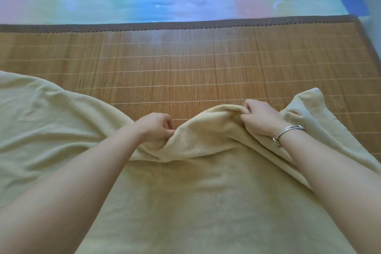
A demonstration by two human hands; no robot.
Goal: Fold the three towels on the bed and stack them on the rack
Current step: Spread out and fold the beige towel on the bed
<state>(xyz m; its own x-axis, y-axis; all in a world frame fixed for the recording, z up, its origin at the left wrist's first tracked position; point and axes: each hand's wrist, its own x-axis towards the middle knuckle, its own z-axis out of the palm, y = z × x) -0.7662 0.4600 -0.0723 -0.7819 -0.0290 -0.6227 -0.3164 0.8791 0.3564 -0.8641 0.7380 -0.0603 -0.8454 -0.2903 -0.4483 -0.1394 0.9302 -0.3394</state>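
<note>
- Head view: a pale yellow towel [185, 192] lies spread over the bamboo mat [185, 64] on the bed
- Left hand [154, 127] pinches its far edge, fingers curled
- Right hand [259, 117], bracelet [288, 132] at its wrist, grips the same bunched edge

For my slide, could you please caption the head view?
Both hands, left hand and right hand, grip a cream towel on a bamboo mat.
</note>
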